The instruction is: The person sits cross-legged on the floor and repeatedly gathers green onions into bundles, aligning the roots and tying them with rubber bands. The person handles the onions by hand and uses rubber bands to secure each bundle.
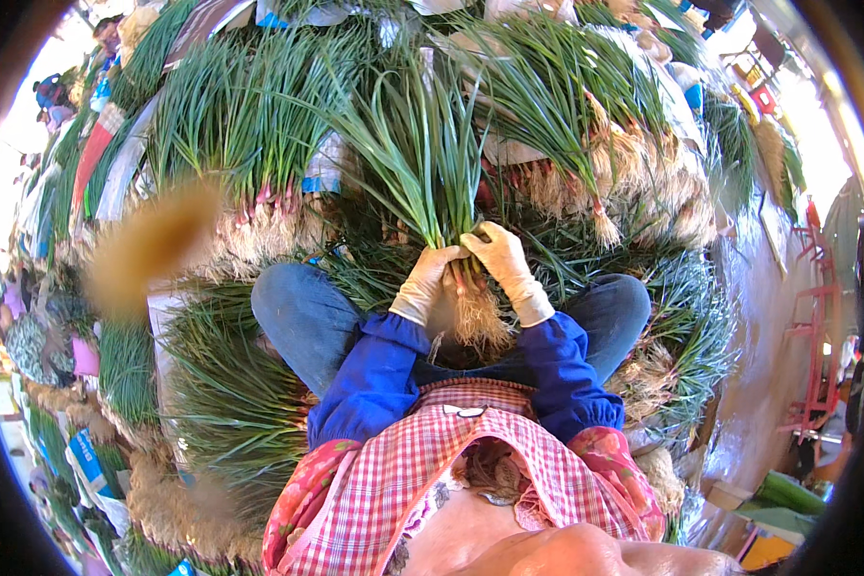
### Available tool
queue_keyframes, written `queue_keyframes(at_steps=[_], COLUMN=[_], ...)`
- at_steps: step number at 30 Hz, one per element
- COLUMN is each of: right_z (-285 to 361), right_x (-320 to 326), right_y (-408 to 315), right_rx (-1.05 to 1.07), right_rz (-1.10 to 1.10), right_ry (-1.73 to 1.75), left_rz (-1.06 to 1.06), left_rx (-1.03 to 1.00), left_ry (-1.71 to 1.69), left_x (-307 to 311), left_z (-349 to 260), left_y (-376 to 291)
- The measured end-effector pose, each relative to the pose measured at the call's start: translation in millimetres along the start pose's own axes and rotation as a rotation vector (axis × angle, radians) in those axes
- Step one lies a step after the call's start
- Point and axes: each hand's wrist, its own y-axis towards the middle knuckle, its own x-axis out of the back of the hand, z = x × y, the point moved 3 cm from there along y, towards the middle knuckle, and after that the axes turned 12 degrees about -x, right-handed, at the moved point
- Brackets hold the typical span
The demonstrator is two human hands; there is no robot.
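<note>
Between my knees I hold a bunch of green onions (432,173), its long leaves pointing away from me and its pale roots hanging toward my lap. My left hand (426,277), in a cream glove, grips the bunch at the lower stalks. My right hand (500,263), gloved alike, is closed around the other side, its fingers against the stalks just above the roots. The two hands nearly touch. Loose dark green leaves (374,270) lie beneath and around them.
Ahead on the left is a heap of green onions (237,122), and another heap (576,86) lies ahead on the right. More onions (237,381) lie beside my left leg. Red stools (817,345) stand at the far right. A person (36,345) sits at the far left.
</note>
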Motion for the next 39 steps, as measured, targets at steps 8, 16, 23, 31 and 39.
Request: queue_keyframes(at_steps=[8,16,23,31,39], right_z=[4.7,-44.1,-56.3,55.4,13.1], right_x=[-27.5,149.9,167.2,85.4,25.6], right_y=[-22.6,34.9,94.5,-6.3,1.5], right_rx=[0.010,0.024,-0.145,0.425,-0.399], right_rz=[-0.076,-1.077,-0.228,-0.430,0.459], right_ry=[-0.430,-0.839,0.378,-0.783,0.368], left_rz=[-0.283,-0.085,-0.027,0.097,0.008], left_rx=[0.012,0.069,-0.106,-0.148,-0.042], left_ry=[0.258,-0.045,-0.256,-0.414,-0.434], left_x=[12.6,-24.7,-26.2,-24.8,-12.3], left_z=[32.1,-30.6,-57.9,-34.1,-9.7], left_y=[-12.4,-32.5,-9.7,-0.2,-20.5])
